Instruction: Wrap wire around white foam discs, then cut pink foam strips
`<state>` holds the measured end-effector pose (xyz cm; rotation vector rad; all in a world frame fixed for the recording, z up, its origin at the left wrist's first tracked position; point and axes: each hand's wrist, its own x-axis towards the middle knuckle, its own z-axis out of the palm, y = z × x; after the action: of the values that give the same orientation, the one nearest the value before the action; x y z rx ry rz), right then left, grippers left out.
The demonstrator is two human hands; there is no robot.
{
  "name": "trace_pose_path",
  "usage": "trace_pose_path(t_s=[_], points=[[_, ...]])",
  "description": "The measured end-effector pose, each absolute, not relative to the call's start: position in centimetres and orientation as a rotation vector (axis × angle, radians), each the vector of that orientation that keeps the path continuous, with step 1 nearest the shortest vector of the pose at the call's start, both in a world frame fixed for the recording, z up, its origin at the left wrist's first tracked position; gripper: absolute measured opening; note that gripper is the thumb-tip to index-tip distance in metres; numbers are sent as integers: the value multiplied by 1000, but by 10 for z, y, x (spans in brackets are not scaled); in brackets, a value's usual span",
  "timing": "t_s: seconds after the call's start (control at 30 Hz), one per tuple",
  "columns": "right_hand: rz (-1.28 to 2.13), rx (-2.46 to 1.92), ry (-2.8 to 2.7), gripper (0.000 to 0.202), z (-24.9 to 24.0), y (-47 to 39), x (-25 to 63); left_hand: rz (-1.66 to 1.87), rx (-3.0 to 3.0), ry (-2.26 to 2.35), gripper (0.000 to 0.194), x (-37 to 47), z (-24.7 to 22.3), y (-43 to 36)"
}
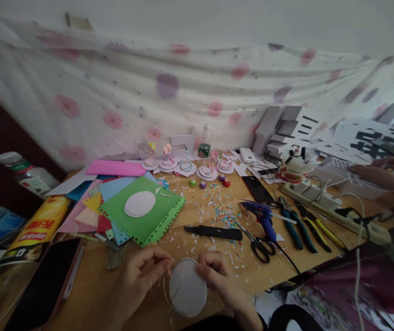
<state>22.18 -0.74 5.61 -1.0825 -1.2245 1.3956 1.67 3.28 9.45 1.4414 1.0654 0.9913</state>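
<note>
Right hand (216, 271)'s got the disc (188, 294) pinched by its rim, left hand (150, 267)'s pinching a strand (165, 290) just off its left edge.

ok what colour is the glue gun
The glue gun is dark blue, with a whitish stick at its back; the head view shows it.

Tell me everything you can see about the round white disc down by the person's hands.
The round white disc looks like smooth paper or card, flat and plain, with a narrow rim showing along its top. Its broad face is turned toward the camera, at the near side of the wooden table. The right hand grips its upper right edge. By its upper left edge, the left hand appears to pinch a thin strand that curves down the disc's left side. Its underside is hidden.
</note>
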Motion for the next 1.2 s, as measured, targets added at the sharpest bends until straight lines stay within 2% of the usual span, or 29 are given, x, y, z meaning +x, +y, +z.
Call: trace_pose_path(t_s=[0.1,0.2,0.47,0.8,1.07,1.2], points=[[1349,-1105,-1231,63,57,-7,222,1100,1772,1150,15,16,93,33],[1313,-1132,-1217,64,57,-6,222,1137,1838,1164,13,17,93,33],[1291,-1168,-1100,63,58,-8,222,977,1151,1143,22,28,102,23],[1361,-1147,-1017,63,58,-12,222,1036,1035,1062,29,29,102,19],[1282,-1157,-937,60,54,-11,216,1132,809,1029,49,39,69,9],[1237,-1197,-873,60,47,-7,212,1168,738,966,52,49,59,2]])
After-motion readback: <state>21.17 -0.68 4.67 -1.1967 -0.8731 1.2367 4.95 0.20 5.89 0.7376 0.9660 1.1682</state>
